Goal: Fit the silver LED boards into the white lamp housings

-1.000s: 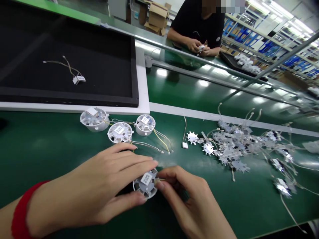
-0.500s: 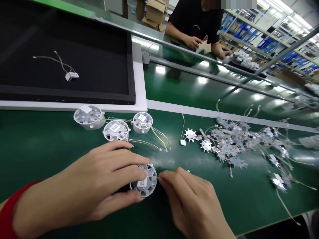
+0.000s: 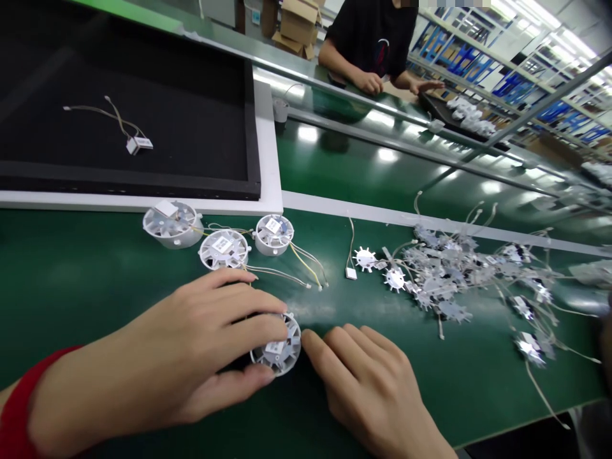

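Since the earlier frame, the right hand (image 3: 368, 382) has released its pinch at the housing edge and dropped to a flat, palm-down pose on the tabletop (image 3: 95, 287). Its fingers (image 3: 344, 344) now lie side by side, slightly curved and holding nothing, with the tips just beside the rim of a white round housing (image 3: 287, 344). This housing sits on the near part of the green tabletop, between the two hands. The left hand (image 3: 191, 338) reaches in from the near left, wrist low and palm down, with a red wristband (image 3: 36, 408) on the forearm. Its fingers (image 3: 253, 299) extend over the far side of the housing, and its thumb (image 3: 234, 386) lies along the near side, so the part is clamped between them. A white label (image 3: 275, 347) on the housing faces up. Three further white housings (image 3: 223, 250) stand in a row beyond the left hand, their wire leads (image 3: 306, 273) trailing to the right. Farther right lies a tangled pile of star-shaped metal plates with leads (image 3: 444, 274). A wired label piece (image 3: 134, 143) rests on a black-framed panel (image 3: 119, 188) at far left. At the far side of the tabletop, a co-worker (image 3: 368, 38) has an open hand (image 3: 425, 86) above a black tray (image 3: 459, 124).
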`<state>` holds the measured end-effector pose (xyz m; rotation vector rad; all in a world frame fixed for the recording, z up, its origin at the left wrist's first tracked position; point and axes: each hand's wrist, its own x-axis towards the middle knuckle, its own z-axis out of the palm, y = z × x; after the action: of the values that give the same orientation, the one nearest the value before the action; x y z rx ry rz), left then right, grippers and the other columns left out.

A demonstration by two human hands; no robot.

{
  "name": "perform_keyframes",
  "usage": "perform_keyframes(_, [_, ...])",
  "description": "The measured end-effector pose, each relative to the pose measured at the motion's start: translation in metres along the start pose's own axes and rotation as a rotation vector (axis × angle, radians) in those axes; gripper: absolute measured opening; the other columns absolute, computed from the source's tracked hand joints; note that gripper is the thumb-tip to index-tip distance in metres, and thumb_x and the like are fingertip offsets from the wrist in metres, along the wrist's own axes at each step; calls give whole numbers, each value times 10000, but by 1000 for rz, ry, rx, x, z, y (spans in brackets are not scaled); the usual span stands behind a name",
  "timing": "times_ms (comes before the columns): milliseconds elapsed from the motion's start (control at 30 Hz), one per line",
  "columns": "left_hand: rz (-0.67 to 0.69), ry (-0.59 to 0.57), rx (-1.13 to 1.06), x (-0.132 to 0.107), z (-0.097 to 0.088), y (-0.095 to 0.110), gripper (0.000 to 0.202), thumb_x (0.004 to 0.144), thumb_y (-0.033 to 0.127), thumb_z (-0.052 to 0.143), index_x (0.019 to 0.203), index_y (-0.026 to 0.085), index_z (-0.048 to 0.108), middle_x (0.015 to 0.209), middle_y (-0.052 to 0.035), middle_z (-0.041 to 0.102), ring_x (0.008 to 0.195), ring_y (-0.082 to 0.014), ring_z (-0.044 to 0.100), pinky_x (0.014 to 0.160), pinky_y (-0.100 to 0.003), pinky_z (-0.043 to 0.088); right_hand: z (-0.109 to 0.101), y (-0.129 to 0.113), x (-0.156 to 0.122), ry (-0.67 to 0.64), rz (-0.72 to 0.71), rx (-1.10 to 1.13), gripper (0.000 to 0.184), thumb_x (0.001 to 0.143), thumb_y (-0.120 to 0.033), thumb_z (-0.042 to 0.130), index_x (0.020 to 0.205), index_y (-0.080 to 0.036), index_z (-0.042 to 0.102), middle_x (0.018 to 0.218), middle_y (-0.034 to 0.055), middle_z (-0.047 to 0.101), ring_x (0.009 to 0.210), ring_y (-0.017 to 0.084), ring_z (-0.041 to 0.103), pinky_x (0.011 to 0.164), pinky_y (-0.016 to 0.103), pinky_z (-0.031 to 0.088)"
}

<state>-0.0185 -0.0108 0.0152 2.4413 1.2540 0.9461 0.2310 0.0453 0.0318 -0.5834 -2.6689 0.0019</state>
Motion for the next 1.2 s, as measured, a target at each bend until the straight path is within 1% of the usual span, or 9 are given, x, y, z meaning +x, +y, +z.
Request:
perform_keyframes(267, [101,-35,154,-3,-1,-2,302,1198,335,375,1123,230,648,1251,-46,725,1065,-247,703,1039,-459,467,12,3,-8,67,-15,13,494,1188,-107,298,1018,-105,762,649,-4,566,579,162,415,554,334,297])
perform_keyframes(433, [175,-63,240,2,-7,-2,191,1161,228,459,1209,198,641,1088,-63,684,970,-261,665,985,-478,502,14,5,-11,121,-10,8,323,1135,-88,440,1032,-118,744,668,-1,561,606,179,387,588,353,271])
perform_keyframes(567, [160,5,248,4,-20,-6,276,1194,385,421,1258,218,631,1124,-44,681,1027,-233,650,1046,-417,471,4,7,-4,150,55,72,237,1150,-252,505,1082,-164,715,856,25,707,760,177,593,700,335,415])
perform_keyframes(667, [50,154,298,1,-39,-18,214,1194,329,429,1261,255,618,1183,-26,670,1106,-204,641,1058,-358,468,0,5,7,170,25,61,332,1152,-429,486,1211,-167,681,1092,74,788,980,211,715,820,339,523])
perform_keyframes(800, [-78,190,463,-5,-69,-41,226,1161,392,503,1222,262,678,1197,-31,722,1061,-242,716,937,-371,532,6,1,23,14,-48,31,388,1062,-497,620,1267,-171,668,1263,147,789,1119,320,759,832,430,639])
perform_keyframes(867, [-104,132,529,-10,-78,-50,372,1148,534,497,1219,246,723,1222,-67,751,1028,-296,758,874,-416,574,7,4,35,-123,-51,25,536,945,-514,789,1327,-157,671,1476,235,686,1321,439,687,945,556,661])
perform_keyframes(967, [-150,59,598,-14,-79,-55,564,1130,674,412,1285,230,723,1259,-119,757,995,-337,791,791,-456,640,0,14,59,-379,59,29,911,831,-496,923,1585,-149,546,1758,299,321,1602,567,336,1176,777,466])
perform_keyframes(1067, [-187,32,644,-18,-71,-54,650,1112,732,356,1346,251,725,1312,-141,756,1050,-370,796,822,-513,686,-8,28,88,-589,158,133,1160,796,-569,937,1728,-193,359,1829,246,61,1676,520,42,1291,770,270])
perform_keyframes(1200, [-228,36,721,-28,-56,-60,646,1032,778,520,1377,284,755,1408,-157,741,1168,-455,768,877,-625,694,-3,45,119,-666,90,295,1293,743,-703,896,1763,-231,257,1839,204,-31,1684,496,4,1257,776,313])
